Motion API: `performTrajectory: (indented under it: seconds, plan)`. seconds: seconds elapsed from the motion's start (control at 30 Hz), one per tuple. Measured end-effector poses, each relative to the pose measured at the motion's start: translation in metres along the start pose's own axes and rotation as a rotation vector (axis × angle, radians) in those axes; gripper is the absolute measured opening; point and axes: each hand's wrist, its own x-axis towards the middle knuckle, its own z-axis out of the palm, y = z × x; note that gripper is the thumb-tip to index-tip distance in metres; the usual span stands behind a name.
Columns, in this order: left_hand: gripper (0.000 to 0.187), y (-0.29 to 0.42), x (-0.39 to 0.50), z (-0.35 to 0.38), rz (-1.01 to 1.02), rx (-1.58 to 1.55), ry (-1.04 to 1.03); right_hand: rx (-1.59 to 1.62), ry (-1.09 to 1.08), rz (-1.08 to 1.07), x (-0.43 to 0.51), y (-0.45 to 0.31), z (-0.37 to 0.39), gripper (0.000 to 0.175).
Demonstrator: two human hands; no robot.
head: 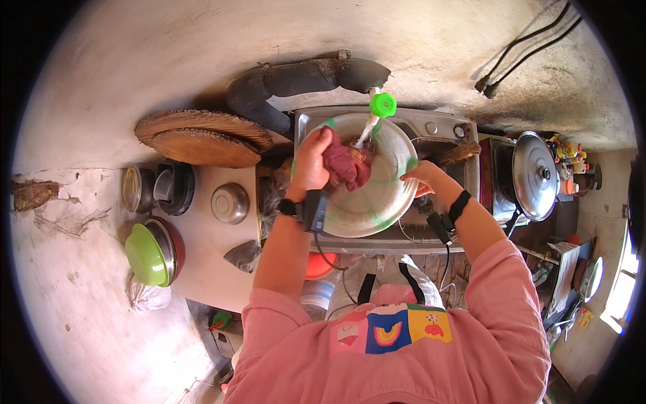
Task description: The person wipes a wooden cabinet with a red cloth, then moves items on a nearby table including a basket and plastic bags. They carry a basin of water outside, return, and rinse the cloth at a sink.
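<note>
My left hand [311, 160] is closed on a crumpled dark red cloth [349, 167]. Water runs from the tap with a green knob [383, 104] down beside the cloth, over a pale round plastic basin [386, 194] with green patches. At the basin's right rim is my right hand [428, 178], gripping the edge with the thumb on the near face and the other fingers partly hidden. The basin sits over a stainless steel sink [393, 247] and covers much of it. A wire rack [404, 230] shows beside the basin.
Wooden chopping boards [207, 148] lean at the wall left of the sink. An upturned metal bowl [229, 203] and a stack with a green basin [146, 255] stand on the left counter [202, 283]. To the right is a pot with a metal lid [536, 174]. A wrapped pipe [308, 76] runs behind.
</note>
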Motion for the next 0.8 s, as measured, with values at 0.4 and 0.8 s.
performTrajectory:
  seconds: [0.4, 0.8]
  plan:
    - [0.038, -0.074, 0.012, -0.042, -0.145, 1.846, 0.172, 0.405, 0.055, -0.044, 0.034, 0.053, 0.01, 0.022]
    - [0.034, -0.112, 0.009, 0.001, -0.192, 1.779, -0.177, 0.332, 0.137, -0.158, 0.007, 0.049, 0.025, 0.03]
